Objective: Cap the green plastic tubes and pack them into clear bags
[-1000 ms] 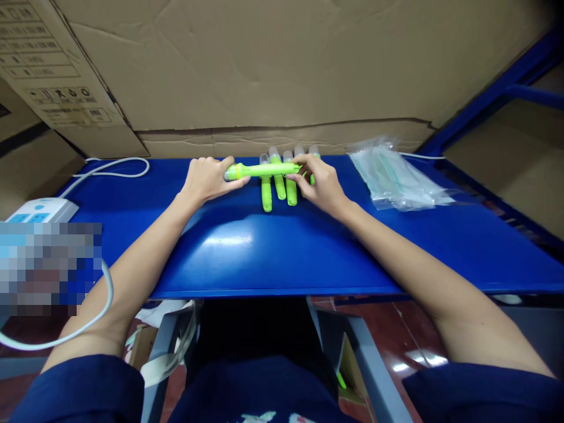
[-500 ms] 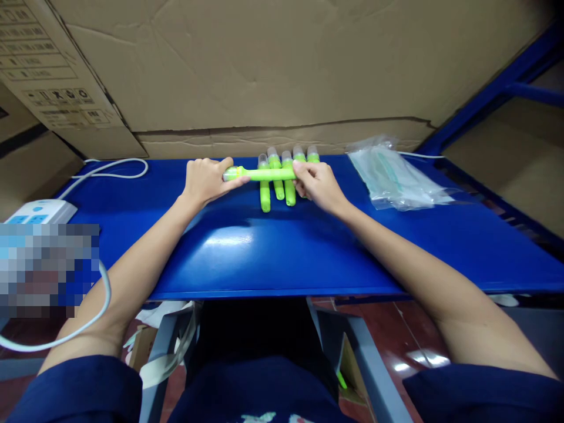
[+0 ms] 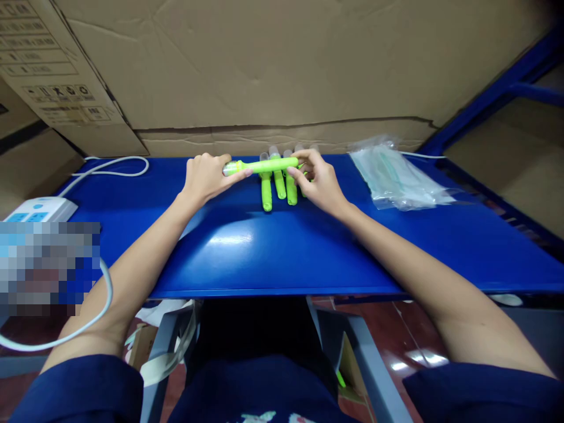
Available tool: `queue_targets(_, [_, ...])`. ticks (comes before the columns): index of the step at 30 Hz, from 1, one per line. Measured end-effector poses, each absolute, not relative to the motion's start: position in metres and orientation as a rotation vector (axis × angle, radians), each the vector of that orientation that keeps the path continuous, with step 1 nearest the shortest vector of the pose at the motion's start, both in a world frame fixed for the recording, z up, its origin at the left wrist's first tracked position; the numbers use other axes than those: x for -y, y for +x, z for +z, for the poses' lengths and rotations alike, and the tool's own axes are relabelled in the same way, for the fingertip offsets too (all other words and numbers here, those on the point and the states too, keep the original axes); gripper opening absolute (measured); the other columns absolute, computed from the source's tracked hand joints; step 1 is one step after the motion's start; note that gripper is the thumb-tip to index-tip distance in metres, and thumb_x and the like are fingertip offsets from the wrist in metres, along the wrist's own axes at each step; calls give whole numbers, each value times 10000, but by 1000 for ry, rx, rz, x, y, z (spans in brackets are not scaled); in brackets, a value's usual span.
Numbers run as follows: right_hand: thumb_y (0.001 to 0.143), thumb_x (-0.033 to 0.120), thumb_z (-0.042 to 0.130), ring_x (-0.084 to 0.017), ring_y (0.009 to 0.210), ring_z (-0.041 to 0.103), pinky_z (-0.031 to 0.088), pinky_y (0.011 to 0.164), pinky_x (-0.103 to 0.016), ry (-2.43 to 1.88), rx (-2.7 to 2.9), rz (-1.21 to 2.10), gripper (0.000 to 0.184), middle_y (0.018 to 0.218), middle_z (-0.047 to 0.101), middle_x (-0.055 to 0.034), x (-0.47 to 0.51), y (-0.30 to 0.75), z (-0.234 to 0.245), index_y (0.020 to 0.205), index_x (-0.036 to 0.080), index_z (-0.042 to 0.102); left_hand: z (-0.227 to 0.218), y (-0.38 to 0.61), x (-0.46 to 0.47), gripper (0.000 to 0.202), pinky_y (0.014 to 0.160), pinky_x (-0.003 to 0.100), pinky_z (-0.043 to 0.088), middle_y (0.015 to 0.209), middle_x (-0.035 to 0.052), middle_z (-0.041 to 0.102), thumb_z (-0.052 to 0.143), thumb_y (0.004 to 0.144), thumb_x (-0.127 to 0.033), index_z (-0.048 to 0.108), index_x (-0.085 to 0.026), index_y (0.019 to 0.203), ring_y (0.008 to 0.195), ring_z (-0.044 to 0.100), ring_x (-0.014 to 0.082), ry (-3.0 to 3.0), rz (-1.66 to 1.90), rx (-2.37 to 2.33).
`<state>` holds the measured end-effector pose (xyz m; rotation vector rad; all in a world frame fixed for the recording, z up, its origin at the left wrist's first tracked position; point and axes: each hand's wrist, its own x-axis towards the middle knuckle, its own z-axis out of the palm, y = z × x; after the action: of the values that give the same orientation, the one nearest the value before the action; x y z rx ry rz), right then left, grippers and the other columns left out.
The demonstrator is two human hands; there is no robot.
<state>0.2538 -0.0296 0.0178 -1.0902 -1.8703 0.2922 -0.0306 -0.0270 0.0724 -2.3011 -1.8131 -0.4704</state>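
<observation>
My left hand (image 3: 206, 179) is closed around the clear-capped end of a lime-green highlighter (image 3: 268, 167), which lies level, its bare end pointing right. My right hand (image 3: 321, 181) is at that bare end, thumb and fingers apart around it, with no firm grip visible. Beneath and behind the held one, several more highlighters lie side by side on the blue table (image 3: 247, 264), clear caps toward the back; one of them (image 3: 267, 197) is leftmost. My right hand partly hides those on the right.
A clear plastic bag (image 3: 396, 173) with whitish contents lies at the right. At the left are a white power strip (image 3: 44, 208) and a looping white cable (image 3: 118, 167). Cardboard (image 3: 264, 64) stands along the back edge, a blue metal frame (image 3: 489, 88) at the right.
My right hand's fingers have loosened and spread at the highlighter's bare end, which has risen slightly. My left hand keeps its hold at the capped end.
</observation>
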Motion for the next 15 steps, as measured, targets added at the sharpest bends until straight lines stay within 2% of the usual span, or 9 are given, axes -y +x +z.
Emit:
queue_targets(7, [1047,839,374,-293,831,682,583,802,-468,-1089,2009,59,670,962,727,-117,33,258,17,1105,239,665,71,-34,27,754,811,376,397,818,128,718,690,810,-915,810,-212,1056,962,699,391,-2376,-437,1730])
queue_targets(11, [1022,907,308,-262,749,621,519,739,-426,-1124,2063,94,740,806,657,-83,38,259,22,977,247,640,67,-36,24,722,807,380,397,787,123,707,703,801,-905,798,-220,1007,940,696,385,-2355,-473,1686])
queue_targets(15, [937,1022,309,-187,621,491,421,630,-349,-1119,2071,287,823,628,491,-10,42,261,35,817,246,558,61,-37,21,728,791,370,385,796,125,713,676,813,-921,765,-229,1018,928,695,369,-2353,-503,1620])
